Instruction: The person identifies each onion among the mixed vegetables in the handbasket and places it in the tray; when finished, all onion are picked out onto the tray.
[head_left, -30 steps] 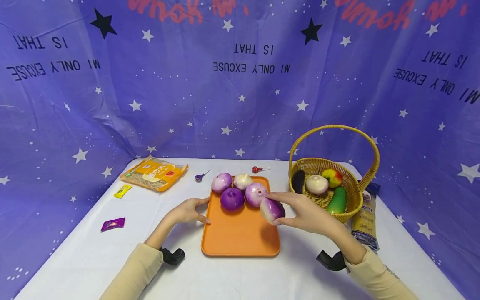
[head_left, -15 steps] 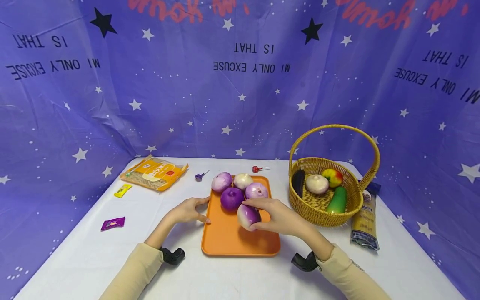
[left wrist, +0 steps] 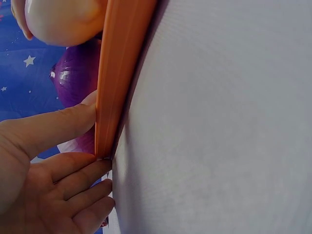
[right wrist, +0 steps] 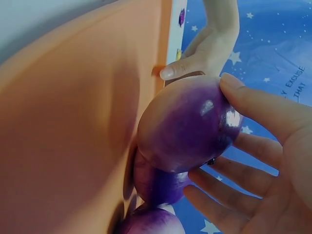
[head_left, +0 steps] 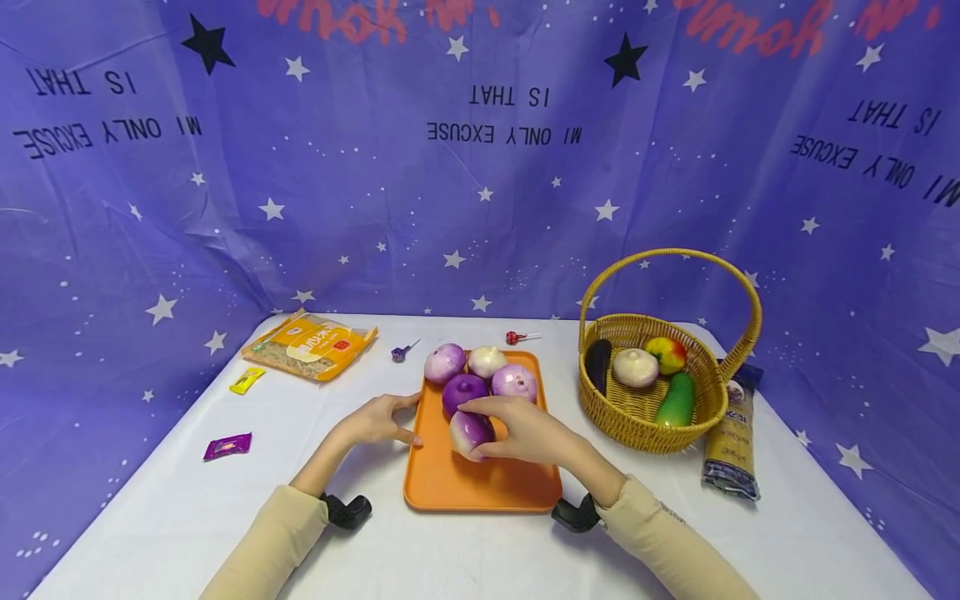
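An orange tray lies on the white table. Toward its far end sit a deep purple onion, two pale purple onions and a white onion-like bulb. Over the middle of the tray, my right hand grips a purple-and-white onion between thumb and fingers. That onion is just in front of the deep purple one; whether it touches the tray is unclear. My left hand touches the tray's left rim, thumb and nearly straight fingers spread apart along it.
A wicker basket with a tall handle holds several vegetables at the right. Beside it lies a long packet. An orange bag, two small wrapped candies and a purple lollipop lie left; a red lollipop lies behind the tray.
My right hand has carried the purple-and-white onion leftward from the tray's right edge to its middle. The left hand has stayed at the left rim.
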A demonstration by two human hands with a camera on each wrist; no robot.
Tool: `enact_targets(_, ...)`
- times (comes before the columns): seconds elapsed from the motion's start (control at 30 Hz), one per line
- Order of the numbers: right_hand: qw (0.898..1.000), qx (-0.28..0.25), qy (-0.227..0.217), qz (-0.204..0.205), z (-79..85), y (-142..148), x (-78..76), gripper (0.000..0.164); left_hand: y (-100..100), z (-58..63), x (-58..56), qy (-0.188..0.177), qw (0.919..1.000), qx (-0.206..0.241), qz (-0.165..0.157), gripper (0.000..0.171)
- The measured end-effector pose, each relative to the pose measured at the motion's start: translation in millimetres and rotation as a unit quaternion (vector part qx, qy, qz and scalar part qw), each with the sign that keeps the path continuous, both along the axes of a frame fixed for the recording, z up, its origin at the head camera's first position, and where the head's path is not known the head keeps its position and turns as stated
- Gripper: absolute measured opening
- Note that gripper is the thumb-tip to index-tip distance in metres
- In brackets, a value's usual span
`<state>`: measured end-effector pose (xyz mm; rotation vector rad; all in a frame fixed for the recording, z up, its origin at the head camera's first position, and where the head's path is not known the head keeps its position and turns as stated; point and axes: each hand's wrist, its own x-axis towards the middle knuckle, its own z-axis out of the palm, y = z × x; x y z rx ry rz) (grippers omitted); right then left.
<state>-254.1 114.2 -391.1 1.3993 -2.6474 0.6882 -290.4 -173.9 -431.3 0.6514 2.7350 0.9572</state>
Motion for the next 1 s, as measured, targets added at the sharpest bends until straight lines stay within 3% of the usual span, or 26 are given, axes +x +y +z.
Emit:
enact_targets(0.23,1.0,0.008,0.008,-0.011,-5.6,-2.4,-0.6,0.057,1.3,1.1,0.3,-0.004,1.0,0.0,0.0,0.085)
enact_targets(0.7,0.999,0.026,-0.03,-0.018,-7.5,-3.0,-0.5,0.057,0.1,-0.5,-2.0,-0.012,0.9999,0.0,0.003,0.086)
enact_targets(1.0,0.999,0.036,-0.014,0.003,-5.1,-1.9,-0.9,0.058,-0.5,0.0,-0.9,-0.01,0.9999,0.003,0.005,0.086)
